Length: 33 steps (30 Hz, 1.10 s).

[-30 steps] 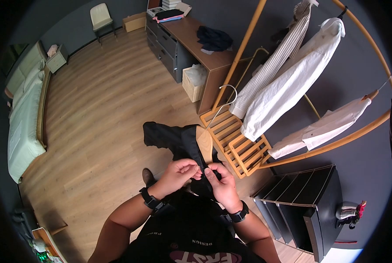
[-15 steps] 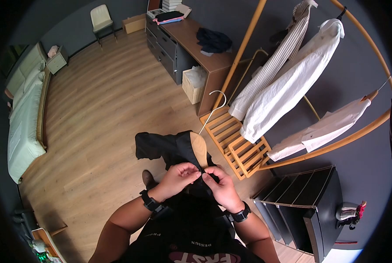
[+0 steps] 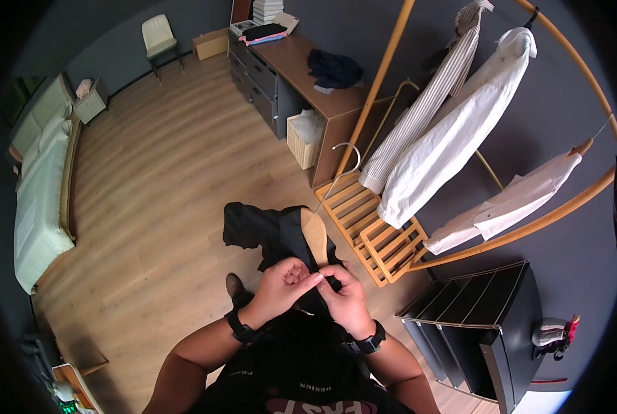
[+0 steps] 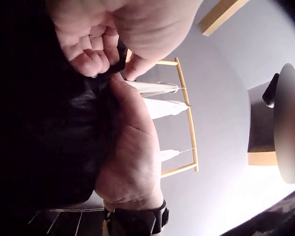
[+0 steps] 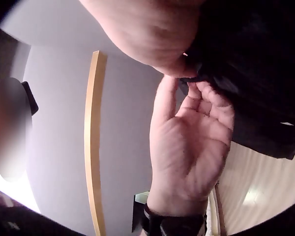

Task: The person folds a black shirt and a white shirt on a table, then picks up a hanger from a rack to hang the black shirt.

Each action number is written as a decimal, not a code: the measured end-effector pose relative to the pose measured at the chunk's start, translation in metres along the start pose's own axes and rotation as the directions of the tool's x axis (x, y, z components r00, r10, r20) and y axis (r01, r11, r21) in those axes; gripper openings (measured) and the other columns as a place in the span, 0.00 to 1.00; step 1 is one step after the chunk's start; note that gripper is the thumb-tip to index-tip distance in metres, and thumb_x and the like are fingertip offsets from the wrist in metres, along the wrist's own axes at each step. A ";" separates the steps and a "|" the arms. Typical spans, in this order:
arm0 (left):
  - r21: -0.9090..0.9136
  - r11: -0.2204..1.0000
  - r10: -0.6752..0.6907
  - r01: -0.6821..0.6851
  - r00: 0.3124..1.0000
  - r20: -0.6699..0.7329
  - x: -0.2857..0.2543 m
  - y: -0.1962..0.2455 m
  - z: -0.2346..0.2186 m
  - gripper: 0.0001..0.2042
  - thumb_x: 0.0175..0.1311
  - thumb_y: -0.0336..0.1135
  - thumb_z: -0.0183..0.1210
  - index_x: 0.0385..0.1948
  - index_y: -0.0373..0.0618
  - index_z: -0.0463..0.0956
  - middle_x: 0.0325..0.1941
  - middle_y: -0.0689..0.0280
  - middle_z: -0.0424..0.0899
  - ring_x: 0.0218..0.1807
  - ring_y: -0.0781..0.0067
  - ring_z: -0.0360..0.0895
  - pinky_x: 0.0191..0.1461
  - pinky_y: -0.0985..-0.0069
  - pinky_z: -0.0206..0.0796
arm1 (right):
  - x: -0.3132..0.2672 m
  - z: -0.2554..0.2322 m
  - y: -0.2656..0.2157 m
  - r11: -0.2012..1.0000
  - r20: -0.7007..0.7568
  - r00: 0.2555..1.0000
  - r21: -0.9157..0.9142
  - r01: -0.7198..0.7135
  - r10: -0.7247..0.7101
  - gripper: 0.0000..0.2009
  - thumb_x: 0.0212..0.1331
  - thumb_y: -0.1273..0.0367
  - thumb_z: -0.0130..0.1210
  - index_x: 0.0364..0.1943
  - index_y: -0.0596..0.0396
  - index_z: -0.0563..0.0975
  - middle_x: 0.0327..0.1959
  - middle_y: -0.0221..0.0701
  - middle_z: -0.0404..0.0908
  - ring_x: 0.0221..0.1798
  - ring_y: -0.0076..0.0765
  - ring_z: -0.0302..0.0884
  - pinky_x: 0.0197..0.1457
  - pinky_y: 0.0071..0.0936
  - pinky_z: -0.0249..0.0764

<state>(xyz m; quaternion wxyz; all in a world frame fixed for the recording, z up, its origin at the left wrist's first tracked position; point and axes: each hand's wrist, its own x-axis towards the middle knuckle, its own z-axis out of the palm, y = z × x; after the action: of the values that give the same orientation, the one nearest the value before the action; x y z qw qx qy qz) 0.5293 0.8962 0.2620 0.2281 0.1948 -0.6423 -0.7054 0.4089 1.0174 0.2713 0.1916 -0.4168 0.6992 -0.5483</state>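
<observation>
A black shirt [image 3: 253,222] hangs on a wooden hanger [image 3: 314,233] in front of the person's body, its metal hook pointing up. Both hands meet at the shirt's front, just below the hanger. With thumb and fingers the left hand [image 3: 279,286] pinches the cloth edge; its other fingers curl in, as the right wrist view shows of this hand [image 5: 191,147]. The right hand [image 3: 346,297] pinches the same spot from the other side, thumb tip close to the left thumb. What lies between the fingertips is mostly hidden.
At the right, a wooden rack [image 3: 377,90] holds a striped shirt [image 3: 425,103] and white shirts. A slatted shelf [image 3: 353,200] forms its base. Nearby stands a black shelving unit [image 3: 460,310]. Behind are a desk [image 3: 301,65], a wicker basket [image 3: 301,145] and a bed [image 3: 43,200].
The shirt and hanger first dropped toward the body, then shifted slightly right. The fingertips have drawn closer together at the shirt's edge.
</observation>
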 end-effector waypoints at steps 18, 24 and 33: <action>-0.067 0.979 -0.202 0.195 0.971 -0.126 0.000 -0.006 -0.031 0.07 0.71 0.33 0.58 0.40 0.38 0.77 0.31 0.75 0.78 0.34 0.87 0.73 0.39 0.85 0.69 | 0.016 0.038 -0.001 0.991 -0.083 0.989 0.063 -0.120 0.125 0.07 0.58 0.71 0.65 0.39 0.56 0.81 0.40 0.38 0.77 0.43 0.43 0.79 0.48 0.30 0.74; -0.030 0.990 -0.144 0.141 0.983 -0.115 0.010 0.002 -0.058 0.08 0.71 0.33 0.58 0.39 0.36 0.76 0.30 0.73 0.78 0.32 0.88 0.72 0.36 0.84 0.66 | 0.035 0.059 -0.014 0.989 -0.088 0.985 0.000 -0.149 0.148 0.06 0.58 0.72 0.64 0.38 0.56 0.81 0.39 0.39 0.77 0.43 0.42 0.78 0.48 0.30 0.74; -0.006 0.998 -0.064 0.064 0.998 0.005 0.022 0.021 -0.124 0.09 0.71 0.29 0.57 0.49 0.36 0.76 0.39 0.66 0.84 0.43 0.78 0.83 0.49 0.78 0.76 | 0.075 0.101 -0.025 0.995 -0.024 0.995 0.030 -0.099 0.099 0.05 0.57 0.75 0.65 0.36 0.57 0.81 0.36 0.34 0.77 0.42 0.37 0.76 0.49 0.28 0.72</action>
<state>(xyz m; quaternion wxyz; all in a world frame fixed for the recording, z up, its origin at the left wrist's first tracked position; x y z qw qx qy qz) 0.5830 0.7802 0.2713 0.2045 0.2127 -0.6340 -0.7148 0.4481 0.8957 0.2758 0.2157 -0.3720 0.7135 -0.5533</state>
